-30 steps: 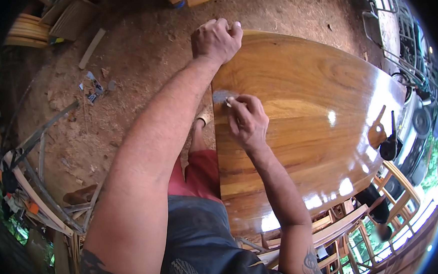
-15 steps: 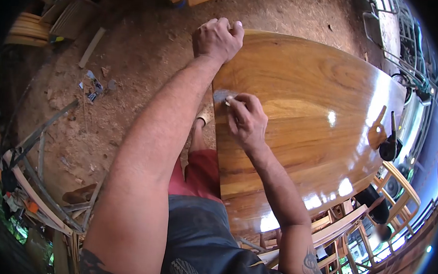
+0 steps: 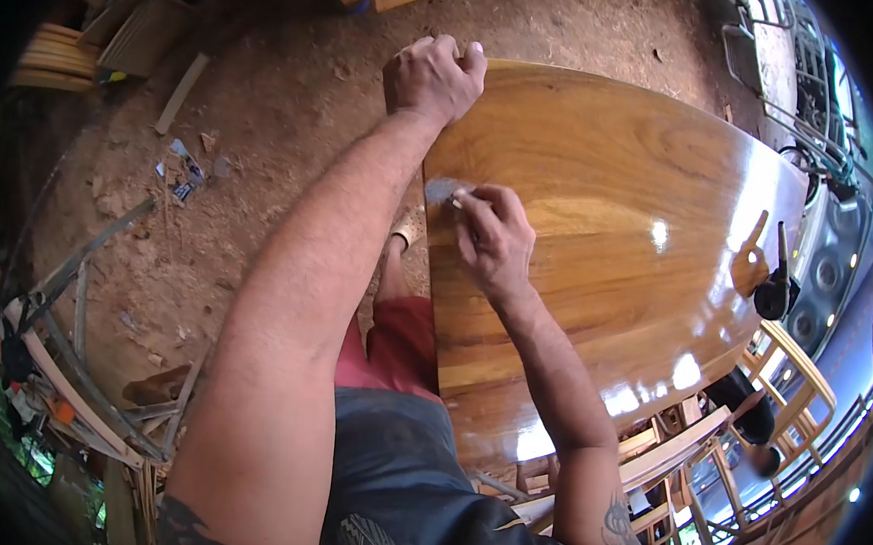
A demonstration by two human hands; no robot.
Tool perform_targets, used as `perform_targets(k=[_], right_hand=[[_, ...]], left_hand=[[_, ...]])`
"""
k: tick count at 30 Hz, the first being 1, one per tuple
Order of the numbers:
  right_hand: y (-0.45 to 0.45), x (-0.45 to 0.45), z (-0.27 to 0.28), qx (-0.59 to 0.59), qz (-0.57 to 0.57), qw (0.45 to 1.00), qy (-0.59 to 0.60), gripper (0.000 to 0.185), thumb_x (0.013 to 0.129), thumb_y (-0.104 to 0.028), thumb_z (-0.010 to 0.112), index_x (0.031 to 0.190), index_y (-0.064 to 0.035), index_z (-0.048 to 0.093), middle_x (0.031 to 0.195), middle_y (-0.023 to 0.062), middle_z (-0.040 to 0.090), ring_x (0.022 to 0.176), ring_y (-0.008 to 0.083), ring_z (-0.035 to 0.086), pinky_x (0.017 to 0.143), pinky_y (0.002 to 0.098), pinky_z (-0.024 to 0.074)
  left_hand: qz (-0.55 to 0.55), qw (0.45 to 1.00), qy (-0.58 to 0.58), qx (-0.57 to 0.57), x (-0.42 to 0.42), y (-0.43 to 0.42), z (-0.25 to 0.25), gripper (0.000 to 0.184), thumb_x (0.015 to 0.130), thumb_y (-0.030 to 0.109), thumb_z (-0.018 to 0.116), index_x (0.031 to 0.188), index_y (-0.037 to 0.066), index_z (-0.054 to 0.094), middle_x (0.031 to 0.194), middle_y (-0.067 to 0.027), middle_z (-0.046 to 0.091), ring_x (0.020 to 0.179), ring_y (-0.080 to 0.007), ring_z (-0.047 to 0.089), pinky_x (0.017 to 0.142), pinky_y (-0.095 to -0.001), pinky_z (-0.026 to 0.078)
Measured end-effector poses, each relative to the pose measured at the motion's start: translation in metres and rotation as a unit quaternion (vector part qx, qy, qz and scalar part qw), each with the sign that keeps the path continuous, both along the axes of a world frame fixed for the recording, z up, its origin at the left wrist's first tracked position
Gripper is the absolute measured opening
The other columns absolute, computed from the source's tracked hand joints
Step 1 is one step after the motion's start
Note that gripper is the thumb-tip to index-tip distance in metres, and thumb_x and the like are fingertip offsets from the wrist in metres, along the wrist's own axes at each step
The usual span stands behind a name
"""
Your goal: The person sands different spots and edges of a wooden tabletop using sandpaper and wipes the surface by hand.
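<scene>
A glossy brown wooden tabletop (image 3: 599,223) fills the middle and right. At its upper left corner my left hand (image 3: 434,78) is closed over the edge, fingers curled and their tips hidden. My right hand (image 3: 496,238) is closed in a pinch on a small pale piece (image 3: 457,200), too small to identify. Its fingertips are low over the wood near the left edge, beside a dull greyish patch (image 3: 442,189) that stands out from the shiny surface around it.
A dark object with a handle (image 3: 775,293) stands at the tabletop's right end. Wooden chair frames (image 3: 800,380) and a person in dark clothing (image 3: 743,406) are at lower right. Scraps (image 3: 185,172) lie on the dirt floor (image 3: 296,114); metal and wooden frames (image 3: 80,351) crowd the left.
My right hand has made only tiny shifts over the greyish patch, still pinching the pale piece. My left hand stays at the corner.
</scene>
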State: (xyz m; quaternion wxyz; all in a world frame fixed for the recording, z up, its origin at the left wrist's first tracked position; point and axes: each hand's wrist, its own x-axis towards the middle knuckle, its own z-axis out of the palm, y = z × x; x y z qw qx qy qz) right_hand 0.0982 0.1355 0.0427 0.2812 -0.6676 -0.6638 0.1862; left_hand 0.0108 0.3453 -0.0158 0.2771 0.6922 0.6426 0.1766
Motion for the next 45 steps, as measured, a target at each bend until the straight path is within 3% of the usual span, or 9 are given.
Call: perform_targets(k=[10,14,17,21,25,45], right_hand=[[-0.006,0.000,-0.004,0.016,0.002,1.000,0.009,0.025,0.083,-0.004,0.079,0.107,-0.0091,0.077,0.105,0.0100,0.068,0.092,0.0299,0.069,0.073,0.0413,0.0581],[0.004,-0.004,-0.004,0.000,-0.049,0.999,0.012,0.025,0.083,-0.005,0.078,0.108,-0.0100,0.078,0.105,0.0097,0.069,0.092,0.0294,0.070,0.074,0.0413,0.0587],[-0.001,-0.010,-0.001,-0.009,0.003,1.000,0.022,0.026,0.083,-0.005,0.078,0.108,-0.0097,0.078,0.105,0.0100,0.069,0.093,0.0290,0.070,0.074,0.0411,0.0588],[0.003,-0.008,-0.004,-0.012,-0.038,0.999,0.019,0.028,0.082,-0.005,0.079,0.110,-0.0103,0.077,0.106,0.0100,0.069,0.094,0.0292,0.070,0.076,0.0408,0.0593],[0.000,-0.013,-0.006,0.004,0.016,1.000,0.012,0.028,0.082,-0.006,0.079,0.109,-0.0101,0.077,0.108,0.0100,0.068,0.096,0.0301,0.070,0.077,0.0415,0.0593],[0.009,-0.017,-0.003,-0.006,-0.003,1.000,0.021,0.032,0.079,-0.005,0.079,0.111,-0.0087,0.076,0.109,0.0099,0.068,0.097,0.0304,0.069,0.076,0.0411,0.0597]], left_hand=[[-0.004,1.000,0.008,0.017,0.000,0.000,-0.005,0.046,0.102,0.052,0.057,0.089,0.012,0.075,0.097,-0.0107,0.078,0.093,-0.0348,0.076,0.085,-0.0502,0.060],[0.011,1.000,0.005,0.011,0.002,-0.001,-0.003,0.046,0.102,0.052,0.057,0.089,0.012,0.076,0.097,-0.0102,0.079,0.092,-0.0347,0.076,0.083,-0.0504,0.060],[-0.002,1.000,0.007,0.018,0.001,-0.002,-0.005,0.046,0.102,0.052,0.057,0.088,0.012,0.076,0.097,-0.0104,0.079,0.090,-0.0349,0.076,0.082,-0.0502,0.060],[-0.002,1.000,-0.004,0.009,0.001,-0.003,-0.002,0.046,0.102,0.052,0.057,0.088,0.012,0.076,0.096,-0.0108,0.079,0.090,-0.0350,0.077,0.082,-0.0501,0.061],[0.001,1.000,-0.001,0.010,0.000,-0.001,-0.002,0.047,0.102,0.052,0.057,0.087,0.012,0.076,0.096,-0.0110,0.079,0.091,-0.0349,0.077,0.082,-0.0497,0.061],[0.002,1.000,0.001,0.010,0.002,-0.001,-0.003,0.047,0.102,0.053,0.057,0.089,0.011,0.075,0.097,-0.0109,0.079,0.092,-0.0354,0.076,0.082,-0.0500,0.061]])
